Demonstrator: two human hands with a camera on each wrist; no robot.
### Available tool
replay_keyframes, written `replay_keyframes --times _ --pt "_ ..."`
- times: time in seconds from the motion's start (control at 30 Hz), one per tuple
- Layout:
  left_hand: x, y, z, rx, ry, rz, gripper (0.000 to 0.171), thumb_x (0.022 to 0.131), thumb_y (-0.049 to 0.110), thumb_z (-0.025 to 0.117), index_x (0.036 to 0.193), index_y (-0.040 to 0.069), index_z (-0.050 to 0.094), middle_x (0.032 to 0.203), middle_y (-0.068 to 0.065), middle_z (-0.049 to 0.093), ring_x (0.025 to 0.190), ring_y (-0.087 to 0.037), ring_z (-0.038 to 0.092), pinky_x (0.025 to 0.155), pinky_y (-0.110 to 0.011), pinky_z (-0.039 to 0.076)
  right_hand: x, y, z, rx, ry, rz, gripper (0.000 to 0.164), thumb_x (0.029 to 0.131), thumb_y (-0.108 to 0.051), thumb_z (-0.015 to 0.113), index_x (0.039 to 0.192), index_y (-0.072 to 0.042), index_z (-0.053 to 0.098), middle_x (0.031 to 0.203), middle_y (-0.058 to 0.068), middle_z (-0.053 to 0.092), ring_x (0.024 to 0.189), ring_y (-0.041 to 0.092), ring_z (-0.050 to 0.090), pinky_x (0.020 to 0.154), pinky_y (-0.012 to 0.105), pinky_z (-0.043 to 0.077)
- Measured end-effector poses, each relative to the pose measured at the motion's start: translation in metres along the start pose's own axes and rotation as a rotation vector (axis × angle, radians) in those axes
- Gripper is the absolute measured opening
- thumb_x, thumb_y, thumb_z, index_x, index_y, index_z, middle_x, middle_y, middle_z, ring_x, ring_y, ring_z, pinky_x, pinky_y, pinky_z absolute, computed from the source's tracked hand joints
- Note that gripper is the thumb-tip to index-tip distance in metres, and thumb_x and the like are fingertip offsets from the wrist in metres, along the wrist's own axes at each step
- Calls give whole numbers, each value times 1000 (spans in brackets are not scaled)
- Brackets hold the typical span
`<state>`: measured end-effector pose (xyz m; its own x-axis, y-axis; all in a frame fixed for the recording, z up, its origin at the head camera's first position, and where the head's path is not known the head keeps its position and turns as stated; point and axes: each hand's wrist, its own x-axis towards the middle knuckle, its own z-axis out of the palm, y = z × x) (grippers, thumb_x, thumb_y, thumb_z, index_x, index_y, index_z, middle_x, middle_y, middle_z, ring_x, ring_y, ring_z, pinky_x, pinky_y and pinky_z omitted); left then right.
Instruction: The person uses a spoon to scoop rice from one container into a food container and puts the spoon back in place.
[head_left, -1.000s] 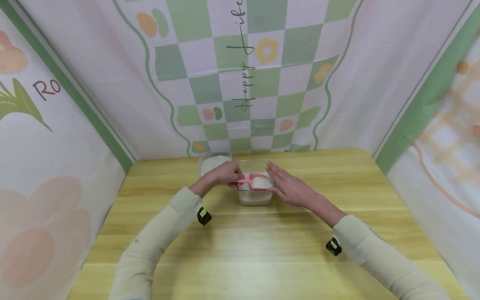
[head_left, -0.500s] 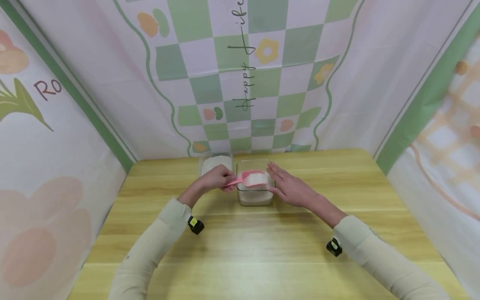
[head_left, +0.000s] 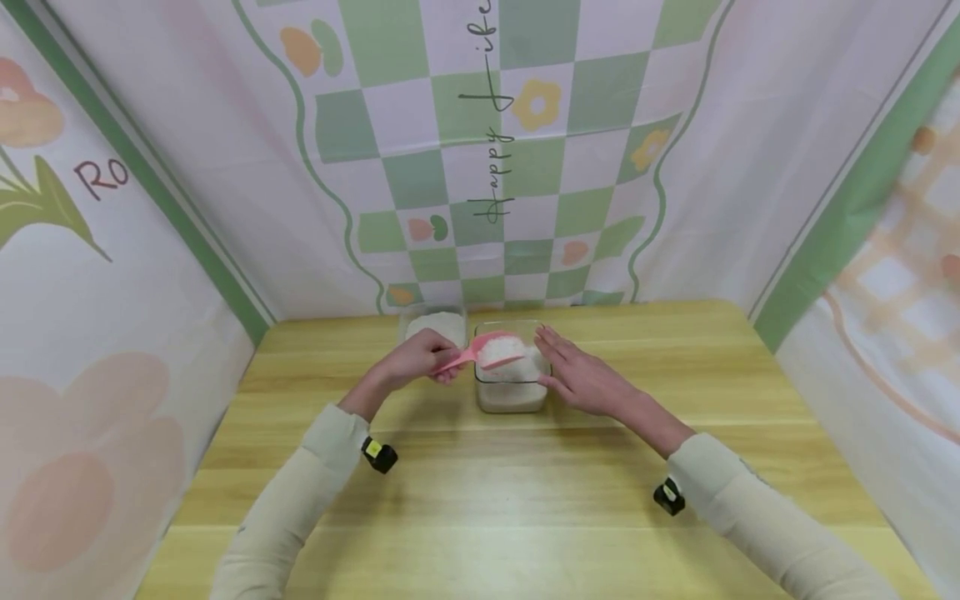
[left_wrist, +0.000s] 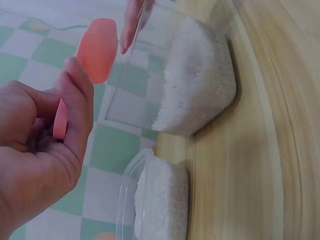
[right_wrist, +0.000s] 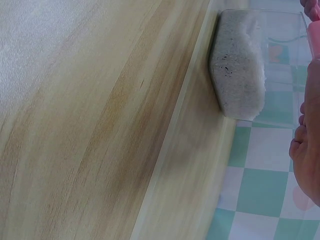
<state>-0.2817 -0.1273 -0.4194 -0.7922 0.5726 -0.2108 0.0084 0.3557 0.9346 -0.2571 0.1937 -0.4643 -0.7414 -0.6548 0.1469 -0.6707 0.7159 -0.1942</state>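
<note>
In the head view my left hand [head_left: 411, 358] grips the handle of a pink scoop [head_left: 468, 353]. White grains that look like rice [head_left: 502, 350] lie in its bowl. The scoop is over the left side of a clear square container [head_left: 513, 400], which is partly filled with the same grains. In the left wrist view, curled fingers [left_wrist: 75, 95] wrap the scoop's handle, and the scoop's underside shows above the container's rim. My right hand [head_left: 588, 379], fingers extended, rests against the container's right side at the rim. Part of that hand is cut off in the right wrist view.
A smaller clear tub [left_wrist: 165, 200] of white grains stands to the left of the container, partly behind my left hand in the head view. The wooden table [head_left: 480, 500] ends at a checkered curtain [head_left: 525, 167] just behind both containers.
My left hand has drawn left and slightly toward me with the loaded scoop, which now angles upward to the right. The right hand stays in place on the container.
</note>
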Motion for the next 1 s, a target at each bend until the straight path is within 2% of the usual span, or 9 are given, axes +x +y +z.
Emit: replay_keyframes --times 0.2,0.37,0.53,0.7,0.8,1.0 --pt "-7 0 -7 9 23 -4 28 104 3 45 102 -14 67 77 -7 66 67 -13 65 66 -25 59 0 1 1 1 1 -2 66 105 -34 48 153 7 26 164 23 19 152 37 20 120 52 29" --pt "-14 -1 -15 27 58 -8 30 105 4 43 101 -14 66 76 -6 65 66 -13 64 64 -24 58 -1 2 1 2 -14 -4 67 106 -34 47 154 6 23 164 22 17 153 37 19 121 51 28" --pt "-22 -3 -24 25 100 -33 30 105 5 43 106 -15 64 79 -7 65 73 -19 66 65 -23 58 -1 2 2 1 -8 -7 67 106 -35 46 154 5 23 164 22 19 153 36 19 121 50 29" --pt "-30 -10 -33 27 129 -38 29 105 5 42 102 -13 65 79 -7 65 70 -14 65 65 -23 57 -2 1 2 -1 -7 -4 67 106 -36 46 155 5 23 164 22 18 153 36 19 121 50 28" --pt "-35 -14 -38 36 141 -31 30 105 5 42 102 -16 64 78 -6 65 68 -10 62 63 -21 56 -2 1 1 -15 -11 -9 67 106 -36 45 154 5 24 164 22 18 153 36 19 121 50 28" --pt "-45 -23 -49 41 181 -42 30 105 6 43 97 -13 65 77 -7 65 67 -12 62 63 -21 55 0 1 -1 -62 -14 -29 67 106 -36 45 153 7 25 163 24 21 152 37 21 121 51 27"
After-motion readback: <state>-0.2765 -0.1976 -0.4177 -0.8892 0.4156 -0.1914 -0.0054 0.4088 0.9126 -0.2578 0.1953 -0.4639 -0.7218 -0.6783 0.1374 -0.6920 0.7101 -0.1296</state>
